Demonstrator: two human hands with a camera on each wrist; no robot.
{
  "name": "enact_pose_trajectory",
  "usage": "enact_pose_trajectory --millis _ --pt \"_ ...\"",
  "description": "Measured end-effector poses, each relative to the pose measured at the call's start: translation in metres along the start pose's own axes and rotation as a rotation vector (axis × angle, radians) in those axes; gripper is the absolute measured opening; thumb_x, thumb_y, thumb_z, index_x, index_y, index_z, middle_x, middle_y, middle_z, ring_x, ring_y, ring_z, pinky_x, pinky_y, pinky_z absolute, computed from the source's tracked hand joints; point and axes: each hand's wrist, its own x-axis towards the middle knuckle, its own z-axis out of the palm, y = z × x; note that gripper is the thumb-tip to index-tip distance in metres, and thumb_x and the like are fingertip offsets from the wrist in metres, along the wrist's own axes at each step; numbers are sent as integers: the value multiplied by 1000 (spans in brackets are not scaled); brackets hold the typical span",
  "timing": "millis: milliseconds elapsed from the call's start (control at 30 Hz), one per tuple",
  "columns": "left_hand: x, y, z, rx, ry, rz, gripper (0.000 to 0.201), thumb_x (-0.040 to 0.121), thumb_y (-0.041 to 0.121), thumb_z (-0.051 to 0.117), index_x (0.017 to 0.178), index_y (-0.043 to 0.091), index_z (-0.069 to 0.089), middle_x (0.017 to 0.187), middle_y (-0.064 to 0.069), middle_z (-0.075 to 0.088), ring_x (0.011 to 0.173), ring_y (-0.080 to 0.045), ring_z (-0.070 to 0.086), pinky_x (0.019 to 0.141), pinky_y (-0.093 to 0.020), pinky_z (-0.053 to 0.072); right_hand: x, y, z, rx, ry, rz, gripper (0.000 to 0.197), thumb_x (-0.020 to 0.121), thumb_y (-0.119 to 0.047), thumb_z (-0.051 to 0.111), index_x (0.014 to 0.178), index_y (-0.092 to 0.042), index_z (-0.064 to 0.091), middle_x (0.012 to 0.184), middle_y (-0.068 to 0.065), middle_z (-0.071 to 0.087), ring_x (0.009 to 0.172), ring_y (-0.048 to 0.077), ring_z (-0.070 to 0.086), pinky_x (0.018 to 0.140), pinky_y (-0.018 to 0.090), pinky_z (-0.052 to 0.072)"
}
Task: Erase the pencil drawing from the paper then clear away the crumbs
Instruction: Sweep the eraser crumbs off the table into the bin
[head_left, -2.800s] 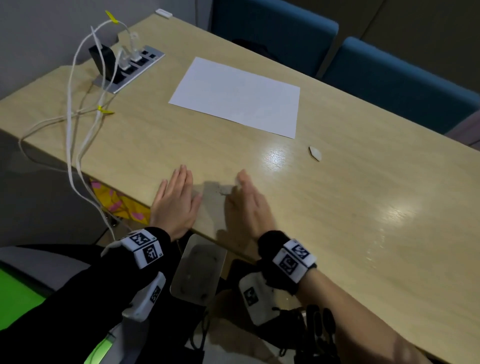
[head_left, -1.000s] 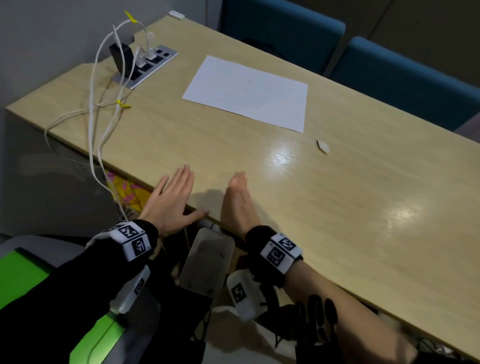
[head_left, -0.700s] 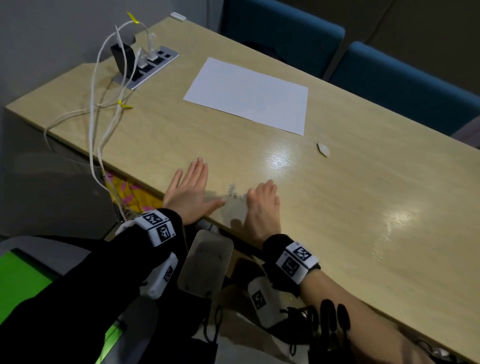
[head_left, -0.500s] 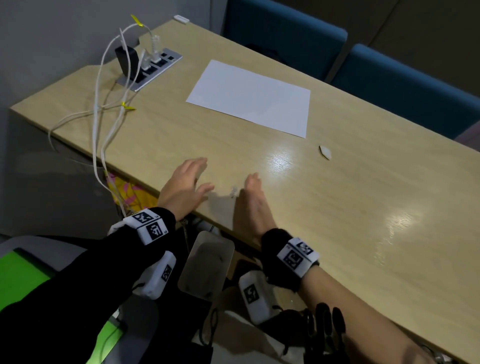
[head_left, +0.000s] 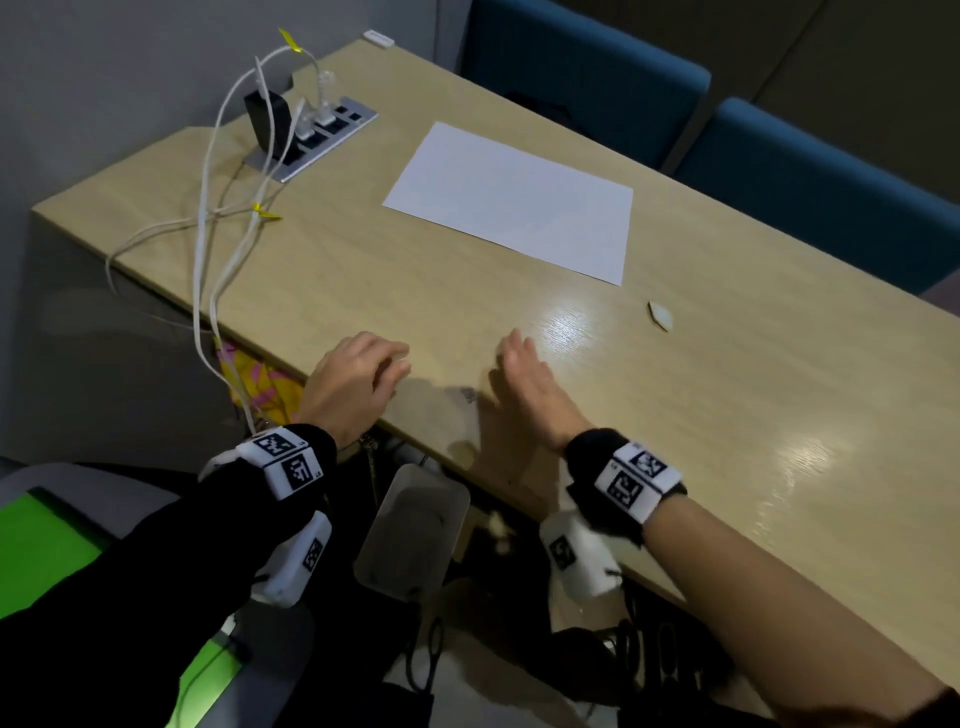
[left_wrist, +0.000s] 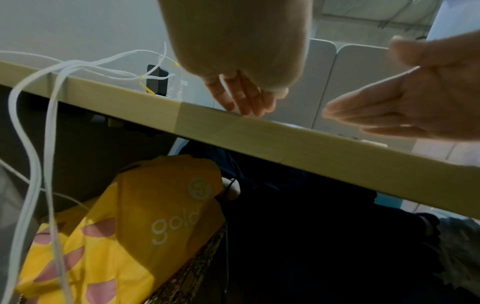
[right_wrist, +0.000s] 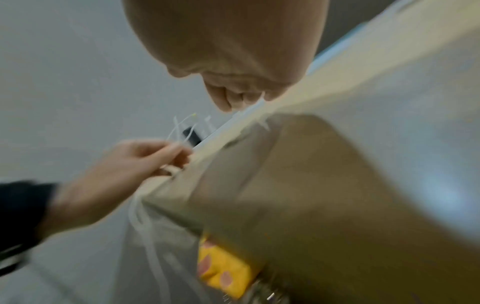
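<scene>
In the head view, a small grey heap of crumbs (head_left: 467, 396) is seen on the bench (head_left: 727, 415), close to its near edge, between the left hand (head_left: 356, 382) and the right hand (head_left: 524, 389). The grip of the left hand is loosely curled with nothing held in it; the fingertips rest on the bench just beside the edge. The right hand is stood on its little-finger side with the fingers straight and together, and the crumbs lie just beside its palm, toward the left hand. The paper (head_left: 511, 200) lies well apart, further up the bench, and no pencil marks can be made out on it. A small white eraser (head_left: 660, 315) lies alone to the right of the paper. Below the edge a pale container (head_left: 413, 530) is visible.

It is judged that the sweeping of crumbs is the step in hand. To do it well, the edge of the right hand should be kept pressed flat on the wood so that no crumb slips under, and the heap should be drawn slowly over the edge, with the left hand serving as a wall.

In the left wrist view, the fingers (left_wrist: 241, 96) of the left hand are bent down to the bench edge, and the right hand is seen spread and flat. The crumbs cannot be seen here.

The right wrist view is blurred; only the curled left hand (right_wrist: 124, 170) at the edge can be told
</scene>
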Motion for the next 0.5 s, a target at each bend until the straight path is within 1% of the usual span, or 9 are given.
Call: enact_pose_trajectory --millis 67,133,167,233,267,300,400,433,500 --pt "-1 -3 -1 46 -8 3 49 90 39 37 107 5 68 104 -12 67 95 -32 60 84 -41 45 11 6 -11 -123 -36 57 56 102 -38 9 149 -10 -2 158 4 -8 145 12 -8 117 29 -6" --pt "-1 -7 -1 75 -21 2 56 89 41 31 108 4 68 109 -12 67 101 -31 61 88 -42 42 11 1 -7 -241 -119 1 53 103 -32 13 149 -5 10 158 10 4 145 19 4 119 41 -1" --pt "0 -9 -2 86 -29 -2 57 89 41 30 108 3 68 112 -13 67 104 -31 60 91 -42 41 10 1 0 -285 -175 -60 52 103 -30 15 148 -4 15 157 10 9 144 19 8 119 43 1" --pt "1 -13 -2 104 -49 -18 59 89 40 28 110 2 67 118 -14 65 109 -31 59 96 -42 38 1 2 11 -210 -342 -115 58 100 -39 13 151 -11 7 159 3 1 146 16 0 119 38 -5" --pt "1 -14 -3 114 -57 -31 60 89 41 27 113 2 66 121 -14 63 112 -31 57 98 -42 36 -1 1 11 -138 -376 -124 64 96 -47 11 151 -15 3 159 1 -4 146 14 -4 119 37 -6" --pt "1 -16 -3 122 -60 -47 62 88 42 26 116 3 65 126 -13 61 116 -30 55 100 -42 34 1 0 5 -74 -363 -120 68 93 -51 10 151 -17 1 158 0 -5 146 13 -5 118 35 -5" --pt "1 -18 -4 130 -50 -69 64 90 43 23 125 2 58 137 -15 51 129 -30 46 104 -42 30 24 0 -23 -73 -224 -52 61 99 -45 9 151 -14 1 158 0 -8 145 11 -8 113 25 -6" --pt "1 -19 -5 135 -46 -79 63 92 41 24 129 2 55 141 -15 47 133 -29 41 106 -43 28 31 0 -29 -142 -210 -38 65 97 -49 7 151 -13 1 159 1 -7 145 12 -6 114 27 -6" --pt "2 -22 -5 166 -48 -128 60 93 38 26 137 3 46 148 -13 38 140 -28 31 110 -45 23 37 3 -24 -289 -250 -59 76 93 -59 6 151 -10 4 159 6 1 146 20 1 119 38 -2"
